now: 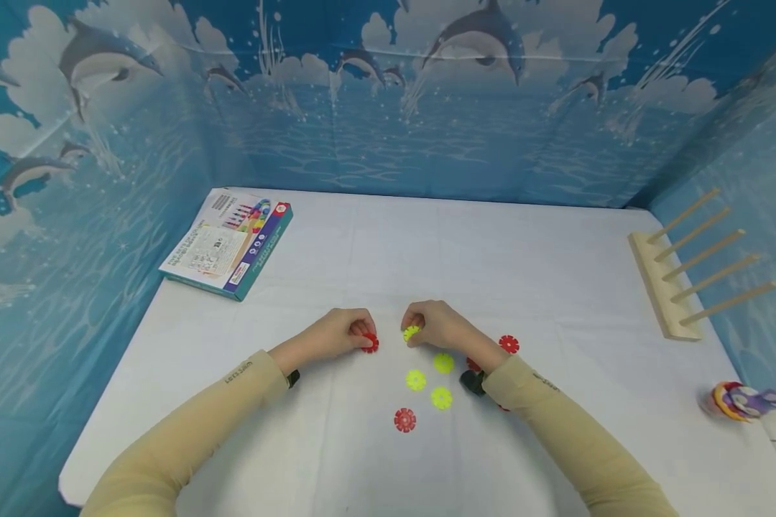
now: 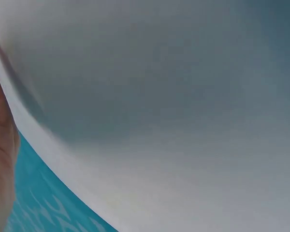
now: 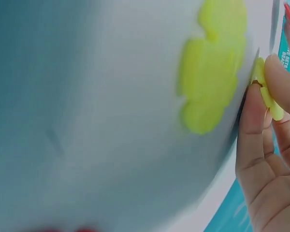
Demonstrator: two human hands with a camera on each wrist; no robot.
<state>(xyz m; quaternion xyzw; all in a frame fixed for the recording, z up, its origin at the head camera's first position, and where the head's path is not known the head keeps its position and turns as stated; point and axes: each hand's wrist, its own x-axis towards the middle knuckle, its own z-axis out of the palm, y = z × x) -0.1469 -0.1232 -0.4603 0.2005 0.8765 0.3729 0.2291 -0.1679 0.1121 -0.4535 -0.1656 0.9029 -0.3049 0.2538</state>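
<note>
White tabletop (image 1: 465,266), room toward far edge (image 1: 453,203); left hand (image 1: 338,332) pinches red disc (image 1: 372,344), right hand (image 1: 438,322) yellow disc (image 1: 410,332)

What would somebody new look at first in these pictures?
Probably the dolphins on the blue cloth behind the white table. Next, near the table's middle, the left grip pinches a red disc and the right grip a yellow disc. The five-pegged wooden rack by the right edge might catch the eye too.

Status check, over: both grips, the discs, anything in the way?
Left grip pinching red disc. Right grip pinching yellow disc. Held discs apart, nothing visible between them. Three loose yellow discs close by.
</note>
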